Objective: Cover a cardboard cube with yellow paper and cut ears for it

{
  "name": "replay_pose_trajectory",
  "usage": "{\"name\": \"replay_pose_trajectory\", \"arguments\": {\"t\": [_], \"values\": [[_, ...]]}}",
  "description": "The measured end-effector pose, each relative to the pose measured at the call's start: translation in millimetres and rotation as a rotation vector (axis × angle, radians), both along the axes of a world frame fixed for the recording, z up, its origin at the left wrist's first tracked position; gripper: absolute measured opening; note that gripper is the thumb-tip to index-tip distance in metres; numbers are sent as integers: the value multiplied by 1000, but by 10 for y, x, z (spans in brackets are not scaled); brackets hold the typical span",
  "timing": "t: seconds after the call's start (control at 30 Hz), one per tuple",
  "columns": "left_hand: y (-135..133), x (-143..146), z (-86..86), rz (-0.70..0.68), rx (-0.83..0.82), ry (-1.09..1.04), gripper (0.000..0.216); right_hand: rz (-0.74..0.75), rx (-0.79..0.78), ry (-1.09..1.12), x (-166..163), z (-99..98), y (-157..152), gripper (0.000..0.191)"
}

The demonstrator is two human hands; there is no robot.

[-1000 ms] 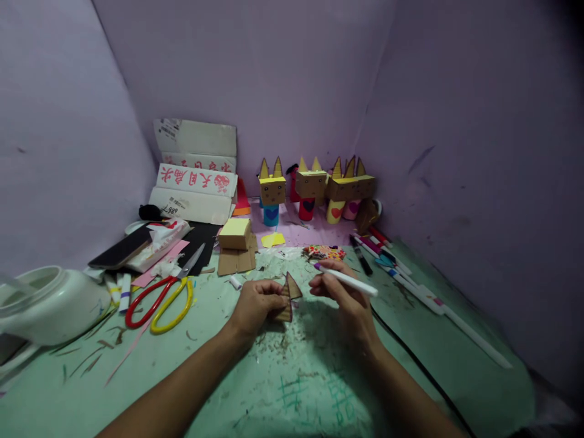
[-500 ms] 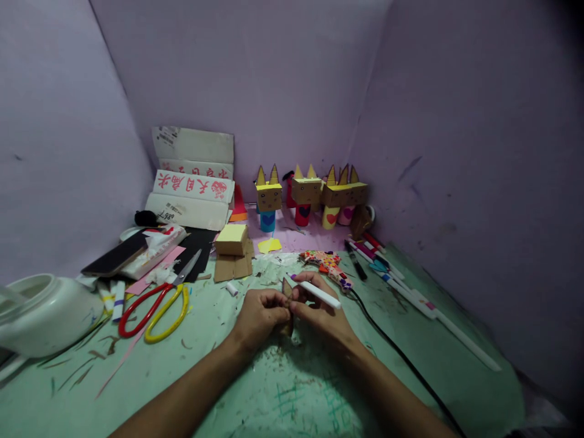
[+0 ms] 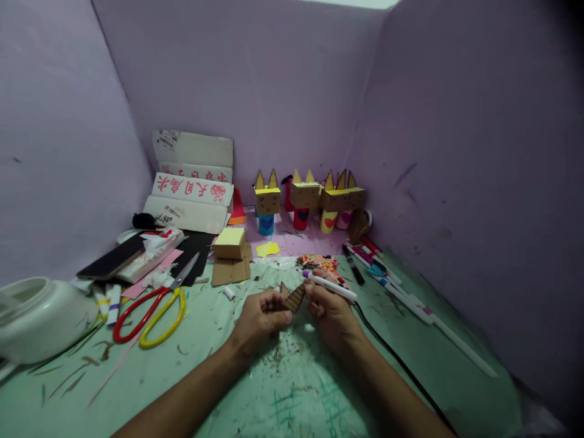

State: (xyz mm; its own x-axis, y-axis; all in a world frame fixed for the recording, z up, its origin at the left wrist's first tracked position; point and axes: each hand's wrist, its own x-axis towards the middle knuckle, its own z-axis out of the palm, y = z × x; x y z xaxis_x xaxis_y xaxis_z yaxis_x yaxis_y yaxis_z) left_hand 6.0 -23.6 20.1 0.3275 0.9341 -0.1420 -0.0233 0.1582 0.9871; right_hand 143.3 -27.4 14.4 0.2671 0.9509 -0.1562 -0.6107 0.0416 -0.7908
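Between finger and thumb, my left hand (image 3: 259, 317) pinches a small pointed cardboard piece (image 3: 294, 299) with dark stripes across it. A second pointed tip shows just behind it. My right hand (image 3: 332, 310) is closed around a white marker (image 3: 332, 286) with a purple end, which points left. The right fingertips are at the upper tip of the striped piece; whether they grip it is unclear. Beyond my hands lies a flower-patterned tool (image 3: 319, 263) with a black cord, partly hidden by the right hand.
Red-and-yellow-handled scissors (image 3: 150, 316) and a white pot (image 3: 45, 316) are on the left. A cardboard box (image 3: 229, 244) stands behind my left hand. Cardboard figures (image 3: 267, 204) with pointed ears line the back. Several pens (image 3: 401, 298) lie right. A black cord (image 3: 401, 365) crosses the front right.
My right hand has moved slightly right and the marker has shifted with it. The striped cardboard piece has turned, its tip now leaning right and its striped face showing.
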Motion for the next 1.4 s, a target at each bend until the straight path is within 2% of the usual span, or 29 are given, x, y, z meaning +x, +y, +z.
{"name": "replay_pose_trajectory", "arguments": {"t": [0.23, 0.4, 0.47, 0.53, 0.6, 0.67, 0.87, 1.0, 1.23, 1.4], "values": [[-21, 15, -1, 46, 44, -3, 18, 128, 14, -41, -67, -45, -45, 44], [-12, 23, -33, 96, 55, -17, 14, 216, 59, -150, -74, -48, -54, 37], [-2, 21, -48, 121, 49, -19, 13, 145, 78, -262, -22, -25, -73, 34], [5, 17, -61, 144, 40, -21, 13, -3, 94, -388, 60, -10, -110, 29], [6, 13, -70, 155, 27, -25, 13, -117, 109, -446, 142, -16, -163, 29], [3, 11, -78, 154, 14, -28, 13, -167, 145, -475, 189, -38, -221, 29], [-2, 18, -87, 139, -12, -38, 16, -166, 292, -750, 118, -93, -319, 14], [-5, 23, -75, 135, -10, -51, 17, -110, 441, -966, 115, -102, -321, 7], [-24, 10, -60, 112, 24, -50, 13, -17, 528, -1062, 111, -71, -320, 9], [-33, 16, -22, 111, 39, -50, 8, -24, 531, -1054, 103, -84, -306, 9]]}}
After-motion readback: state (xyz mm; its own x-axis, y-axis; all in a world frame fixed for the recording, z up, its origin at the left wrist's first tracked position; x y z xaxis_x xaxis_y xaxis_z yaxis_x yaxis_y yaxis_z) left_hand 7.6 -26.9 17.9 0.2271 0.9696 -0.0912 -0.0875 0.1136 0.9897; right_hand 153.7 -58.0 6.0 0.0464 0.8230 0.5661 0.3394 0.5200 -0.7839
